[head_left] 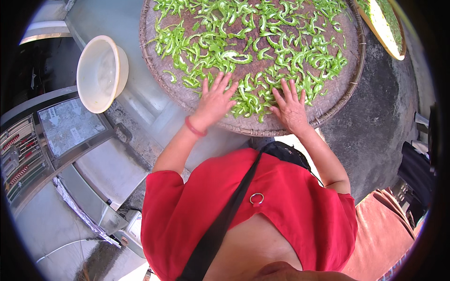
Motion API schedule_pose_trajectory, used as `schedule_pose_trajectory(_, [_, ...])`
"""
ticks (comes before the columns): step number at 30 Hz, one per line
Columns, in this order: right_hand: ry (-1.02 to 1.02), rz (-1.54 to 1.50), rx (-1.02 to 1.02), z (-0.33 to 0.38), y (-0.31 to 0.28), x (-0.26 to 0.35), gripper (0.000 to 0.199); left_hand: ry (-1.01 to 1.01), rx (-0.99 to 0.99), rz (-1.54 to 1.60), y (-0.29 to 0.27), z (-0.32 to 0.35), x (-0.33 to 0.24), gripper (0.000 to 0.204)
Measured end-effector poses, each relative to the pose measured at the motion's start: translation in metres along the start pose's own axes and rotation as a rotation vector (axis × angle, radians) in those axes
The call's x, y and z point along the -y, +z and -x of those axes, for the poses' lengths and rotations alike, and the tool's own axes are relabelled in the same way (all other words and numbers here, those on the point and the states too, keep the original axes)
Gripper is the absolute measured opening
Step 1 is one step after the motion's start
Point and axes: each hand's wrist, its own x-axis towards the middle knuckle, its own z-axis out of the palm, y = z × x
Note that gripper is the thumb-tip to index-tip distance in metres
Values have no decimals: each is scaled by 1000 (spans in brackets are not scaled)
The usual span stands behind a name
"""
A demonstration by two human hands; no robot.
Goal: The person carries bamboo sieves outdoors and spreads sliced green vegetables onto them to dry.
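Note:
A big round woven tray [323, 112] lies in front of me, covered with several green pepper strips [243, 47]. My left hand [214, 100], with a red band at the wrist, lies flat with fingers spread on the tray's near part, touching the strips. My right hand [290, 105] rests flat beside it, fingers spread, its fingertips among the strips. Neither hand holds anything.
A cream plastic basin [101, 72] stands on its side at the left on a concrete ledge [140, 107]. A second tray with green pieces [386, 28] shows at the top right. Dark ground [375, 126] lies to the right.

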Motion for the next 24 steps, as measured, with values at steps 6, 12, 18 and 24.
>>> schedule_pose_trajectory(6, [-504,-62,93,-42,12,41,51,-282,-115,-74,-16,-3,67,41])
schedule_pose_trajectory(12, [114,26,-210,-78,5,-31,55,-233,-207,-95,-10,-65,54,56])
schedule_pose_trajectory(18, [429,69,-274,-90,3,-133,62,-191,-193,-92,-1,-102,0,66])
schedule_pose_trajectory(24, [575,-40,-210,-73,-11,-174,62,215,-82,63,28,-88,-97,64])
